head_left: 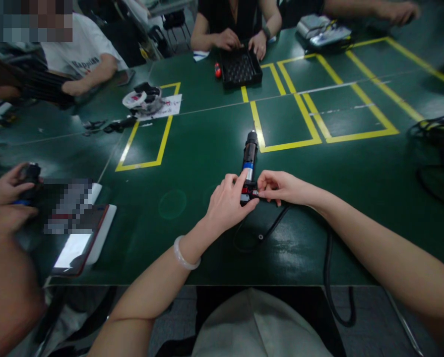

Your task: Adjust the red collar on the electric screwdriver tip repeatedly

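A black cylindrical tool (250,148) with a blue band, a silver section and a thin metal tip, much like an electric screwdriver, lies on the green table, tip pointing away from me. My left hand (227,201) holds its near end from the left, the index finger laid along the silver section and the thumb below. Red and dark parts show at that end. From the right, my right hand (279,187) pinches a small pale connector-like piece (255,192) against the tool's near end. Its exact kind is too small to tell. A black cable (276,223) runs beneath my right hand.
Yellow tape outlines (290,148) mark the green table (203,144). At left, a co-worker's hand (11,193) holds a dark object beside a phone-like device (75,253). Across, another person handles a black tray (242,79). Tangled cables (443,153) lie right; a tape roll (142,100) sits further back.
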Motion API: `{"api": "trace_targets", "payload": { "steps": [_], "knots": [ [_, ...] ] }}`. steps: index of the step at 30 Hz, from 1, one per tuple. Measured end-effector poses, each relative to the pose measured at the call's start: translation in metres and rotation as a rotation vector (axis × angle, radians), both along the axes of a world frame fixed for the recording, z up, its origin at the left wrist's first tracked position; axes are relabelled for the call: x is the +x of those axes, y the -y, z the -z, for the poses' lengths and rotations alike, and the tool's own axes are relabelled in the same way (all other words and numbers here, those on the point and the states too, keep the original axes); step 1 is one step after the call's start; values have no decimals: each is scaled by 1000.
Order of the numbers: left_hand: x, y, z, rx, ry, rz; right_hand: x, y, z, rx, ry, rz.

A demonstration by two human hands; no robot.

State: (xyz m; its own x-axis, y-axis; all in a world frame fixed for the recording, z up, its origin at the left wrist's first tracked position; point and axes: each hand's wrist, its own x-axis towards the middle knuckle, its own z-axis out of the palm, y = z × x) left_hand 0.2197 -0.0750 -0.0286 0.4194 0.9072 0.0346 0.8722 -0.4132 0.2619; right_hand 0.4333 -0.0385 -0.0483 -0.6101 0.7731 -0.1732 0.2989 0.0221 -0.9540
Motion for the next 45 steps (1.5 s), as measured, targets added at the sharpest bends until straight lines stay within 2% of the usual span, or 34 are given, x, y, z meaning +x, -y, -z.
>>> {"api": "trace_targets", "payload": {
  "steps": [5, 9, 18, 22, 25, 29, 32, 37, 45],
  "knots": [
    [2, 0, -1, 4, -11, -8, 1, -1, -2, 229, 162, -5],
    [3, 1, -1, 23, -28, -7, -2, 1, -6, 301, 257, -60],
    [12, 1, -3, 77, -96, -58, -4, 5, -16, 233, 229, -67],
    [11, 0, -4, 91, -129, -55, -3, 6, -13, 174, 172, -9],
    [1, 0, -5, 105, -162, -35, -2, 5, -10, 131, 131, 48],
    [-25, 1, -9, 117, -229, -23, 0, 3, -8, 134, 116, 59],
    [-52, -2, -12, 112, -297, -68, 0, 2, -7, 163, 96, 81],
    [-111, -16, -16, 72, -422, -237, 0, 2, -7, 180, 89, 117],
    [-206, -58, -19, -7, -557, -531, -1, 3, -6, 155, 106, 110]
  ]
}}
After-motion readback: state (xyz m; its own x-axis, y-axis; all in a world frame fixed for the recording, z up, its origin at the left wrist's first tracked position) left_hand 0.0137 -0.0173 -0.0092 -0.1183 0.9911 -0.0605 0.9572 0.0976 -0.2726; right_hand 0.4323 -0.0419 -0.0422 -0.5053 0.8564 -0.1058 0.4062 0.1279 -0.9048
